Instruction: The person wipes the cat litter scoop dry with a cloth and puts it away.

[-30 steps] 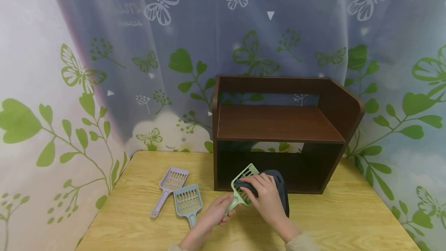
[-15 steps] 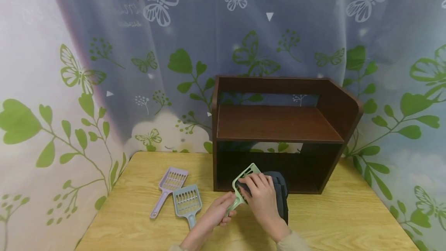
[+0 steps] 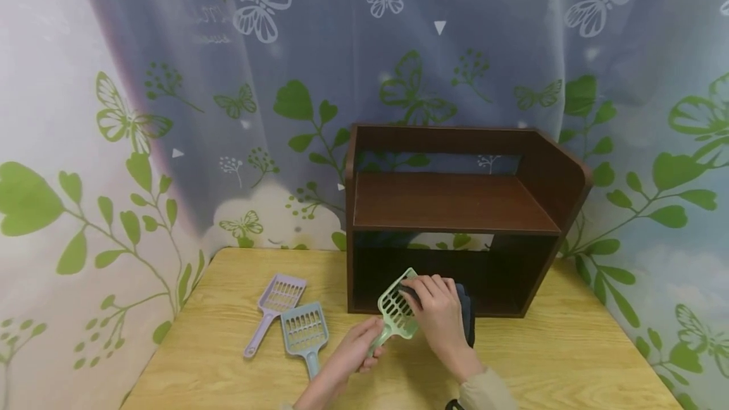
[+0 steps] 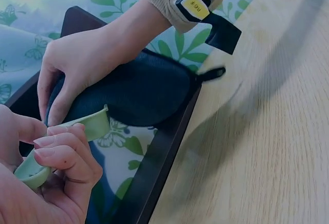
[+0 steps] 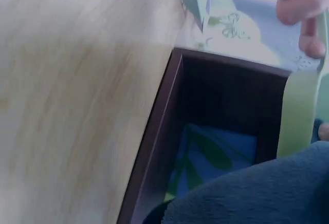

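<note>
My left hand [image 3: 355,343] grips the handle of a light green slotted litter scoop [image 3: 390,302], which is tilted up off the table. With bent fingers, my right hand [image 3: 438,315] holds a dark blue cloth [image 3: 468,316] against the scoop's slotted head, near its right side. In the left wrist view the cloth [image 4: 149,88] hangs below the right hand and has a small loop [image 4: 212,74] at its end. The scoop's raised rim [image 5: 298,113] appears edge-on in the right wrist view. The right fingertips are partly hidden behind the cloth and scoop.
A purple slotted scoop [image 3: 281,294] and a grey-blue one [image 3: 305,329] lie close together at the left of the wooden table [image 3: 188,366]. Behind the hands stands a dark brown two-level shelf [image 3: 455,201]. A patterned curtain [image 3: 319,30] hangs behind it.
My right hand has shifted with the cloth up and to the right across the scoop's head, uncovering more slots. My left hand keeps its grip on the handle, almost unmoved.
</note>
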A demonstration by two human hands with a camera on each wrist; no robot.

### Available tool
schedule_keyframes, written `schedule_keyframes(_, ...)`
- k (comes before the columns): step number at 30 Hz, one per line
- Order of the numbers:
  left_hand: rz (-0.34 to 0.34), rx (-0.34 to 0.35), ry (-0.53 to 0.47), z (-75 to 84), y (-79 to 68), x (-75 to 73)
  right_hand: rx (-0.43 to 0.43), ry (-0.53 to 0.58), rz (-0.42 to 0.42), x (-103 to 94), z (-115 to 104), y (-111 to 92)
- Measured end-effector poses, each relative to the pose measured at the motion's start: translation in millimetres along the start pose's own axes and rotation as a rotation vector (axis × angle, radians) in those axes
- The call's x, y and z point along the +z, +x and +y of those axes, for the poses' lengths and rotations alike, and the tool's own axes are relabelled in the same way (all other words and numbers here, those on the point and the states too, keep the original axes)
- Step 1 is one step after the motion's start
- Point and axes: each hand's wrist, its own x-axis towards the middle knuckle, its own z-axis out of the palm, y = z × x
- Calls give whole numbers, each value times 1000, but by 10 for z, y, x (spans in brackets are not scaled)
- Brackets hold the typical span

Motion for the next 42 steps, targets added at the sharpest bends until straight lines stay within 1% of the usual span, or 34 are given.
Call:
schedule_keyframes(7, 16, -16, -12, -16, 19, -5, -41, 127, -58, -3, -136, -45)
schedule_keyframes(12, 37, 0, 10, -27, 42, 0, -67, 148, -78, -32, -160, -59)
schedule_keyframes(17, 93, 24, 18, -51, 59, 0, -69, 167, -130, -63, -124, -93)
schedule_keyframes(20, 129, 39, 19, -72, 64, -14, -99, 159, -172, -92, -80, -123)
schedule_keyframes(22, 137, 44, 20, -87, 70, -25, -125, 150, -195, -119, -45, -142)
schedule_keyframes(26, 130, 39, 19, -99, 78, -39, -196, 104, -238, -176, 19, -182)
schedule_keyframes(30, 118, 24, 23, -102, 80, -51, -267, 28, -279, -215, 86, -210)
schedule_keyframes(32, 113, 18, 39, -100, 74, -52, -271, 3, -297, -231, 154, -220)
schedule_keyframes(34, 100, 12, 51, -96, 66, -52, -266, -11, -299, -246, 239, -228)
schedule_keyframes(37, 78, 7, 54, -92, 56, -40, -261, -17, -272, -258, 340, -234)
schedule_keyframes(40, 54, 7, 40, -81, 59, -19, -269, -33, -215, -231, 364, -226)
schedule_keyframes(42, 34, 15, 34, -65, 71, 3, -257, -55, -188, -199, 347, -216)
